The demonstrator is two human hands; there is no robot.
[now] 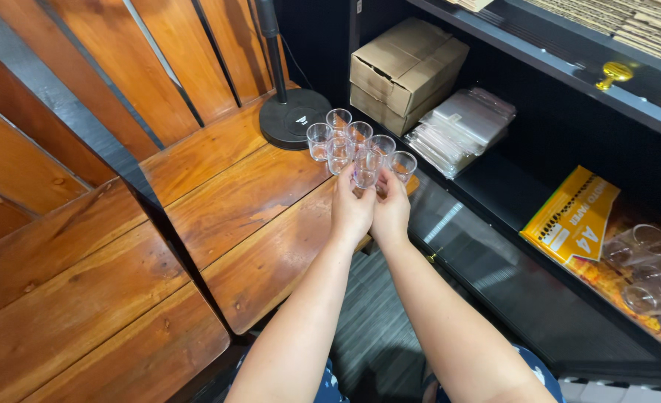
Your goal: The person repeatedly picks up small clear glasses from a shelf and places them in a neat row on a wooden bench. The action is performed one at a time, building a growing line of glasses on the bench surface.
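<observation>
Several small clear plastic cups [338, 134] stand clustered near the far corner of a wooden table [233, 201]. My left hand [351, 209] and my right hand [392, 210] are pressed side by side at the near edge of the cluster. Together their fingertips grip one clear cup [365, 170], holding it among the others. Another cup [403, 164] stands just right of my right hand's fingers.
A black round stand base with a pole [293, 118] sits behind the cups. On the dark shelf to the right lie a cardboard box [405, 71], a stack of clear plastic bags [461, 127], a yellow paper pack [573, 216] and bagged clear cups [647, 257].
</observation>
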